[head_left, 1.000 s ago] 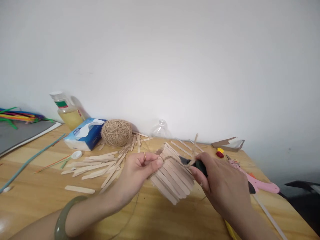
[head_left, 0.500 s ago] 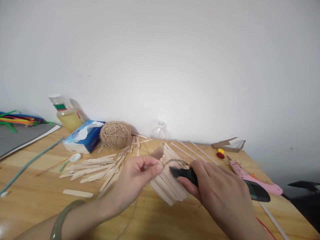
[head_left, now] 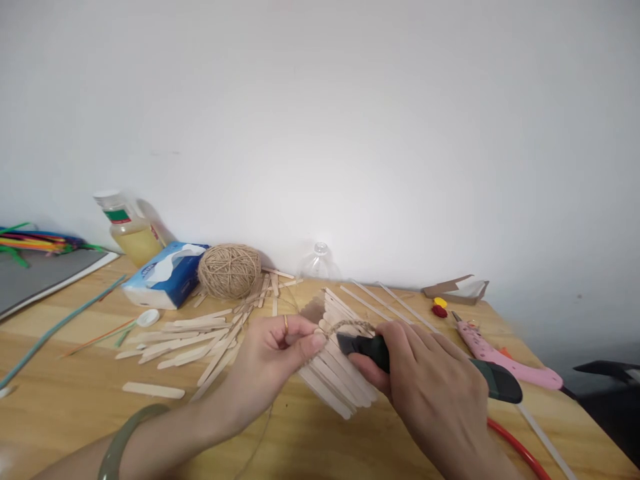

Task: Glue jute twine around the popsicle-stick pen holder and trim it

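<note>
Joined craft sticks (head_left: 340,383) make a ribbed wooden piece in the middle of the table. A braided twine cord (head_left: 353,325) arches over its face. My left hand (head_left: 285,347) is closed, thumb and forefinger pinching the cord's left end at the edge of the sticks. In my right hand (head_left: 430,373) is a dark green and black utility knife (head_left: 500,381), its tip pointing left, close under the cord. Whether the blade touches cord or wood I cannot tell. The cord's right end is hidden by my right fingers.
Loose craft sticks (head_left: 195,340) lie spread to the left, before a twine ball (head_left: 230,270), a tissue pack (head_left: 167,273) and a bottle (head_left: 130,233). A pink glue gun (head_left: 510,363) rests at right, with a red tube (head_left: 517,443) nearer. A clear dome (head_left: 320,263) stands against the wall.
My right hand and the knife have shifted slightly left, and more of the red tube shows. The stick piece has tilted a little. My left hand keeps its pinch.
</note>
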Motion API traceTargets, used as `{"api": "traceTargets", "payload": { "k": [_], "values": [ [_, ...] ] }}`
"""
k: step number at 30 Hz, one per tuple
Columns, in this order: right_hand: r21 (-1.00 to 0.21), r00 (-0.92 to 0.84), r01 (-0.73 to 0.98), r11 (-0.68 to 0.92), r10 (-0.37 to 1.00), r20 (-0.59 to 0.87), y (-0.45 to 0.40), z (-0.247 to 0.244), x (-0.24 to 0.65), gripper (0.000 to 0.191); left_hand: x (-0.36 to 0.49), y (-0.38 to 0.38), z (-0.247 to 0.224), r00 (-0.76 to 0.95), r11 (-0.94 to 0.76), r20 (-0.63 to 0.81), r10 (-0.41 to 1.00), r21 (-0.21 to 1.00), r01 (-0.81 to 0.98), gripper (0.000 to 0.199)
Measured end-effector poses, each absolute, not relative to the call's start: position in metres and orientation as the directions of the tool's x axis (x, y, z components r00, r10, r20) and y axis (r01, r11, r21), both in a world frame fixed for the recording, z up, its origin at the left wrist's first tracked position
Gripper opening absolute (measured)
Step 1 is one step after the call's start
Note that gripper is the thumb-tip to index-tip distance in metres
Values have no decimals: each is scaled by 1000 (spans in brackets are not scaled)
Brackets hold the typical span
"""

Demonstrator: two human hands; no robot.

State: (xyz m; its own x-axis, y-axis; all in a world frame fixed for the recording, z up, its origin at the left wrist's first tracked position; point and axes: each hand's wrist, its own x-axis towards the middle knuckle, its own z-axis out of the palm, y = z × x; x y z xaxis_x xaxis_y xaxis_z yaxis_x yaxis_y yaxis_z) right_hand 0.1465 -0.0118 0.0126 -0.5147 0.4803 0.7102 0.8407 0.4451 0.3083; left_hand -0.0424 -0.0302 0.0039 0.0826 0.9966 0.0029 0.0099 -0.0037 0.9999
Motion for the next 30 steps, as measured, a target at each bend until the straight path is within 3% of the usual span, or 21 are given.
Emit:
{"api": "traceTargets", "payload": {
  "k": [5, 9, 13, 15, 20, 24, 26, 30],
  "values": [
    [284, -498, 846, 451, 478, 724, -12, 12, 145, 51, -37, -32, 3, 119, 16, -9, 993, 998, -56, 31],
    [258, -466, 866, 429, 505, 727, -11, 12, 145, 50, -28, -36, -1, 308, 99, -63, 949, 990, -103, 30],
    [238, -411, 907, 348, 607, 680, -3, 13, 156, 52, -37, -31, -1, 134, 52, -29, 991, 983, -174, 23],
    [210, -439, 894, 397, 674, 594, 1, 15, 165, 54, -45, -26, 2, 123, 20, 1, 992, 985, -173, 23],
    [-20, -519, 832, 554, 791, 325, 2, 27, 183, 38, -53, -17, 11, 116, -34, 50, 992, 990, -135, 20],
    [-192, -580, 769, 609, 792, 189, -8, 32, 177, 24, -59, -7, 12, 69, -46, 52, 996, 995, -86, 19],
    [-180, -644, 739, 649, 759, 96, -13, 22, 166, 14, -64, 1, 8, 77, -58, 62, 995, 997, -44, 21],
    [41, -664, 741, 670, 741, -98, -12, -20, 138, 13, -71, 15, -4, 94, -71, 70, 993, 997, 5, 20]
  ]
}}
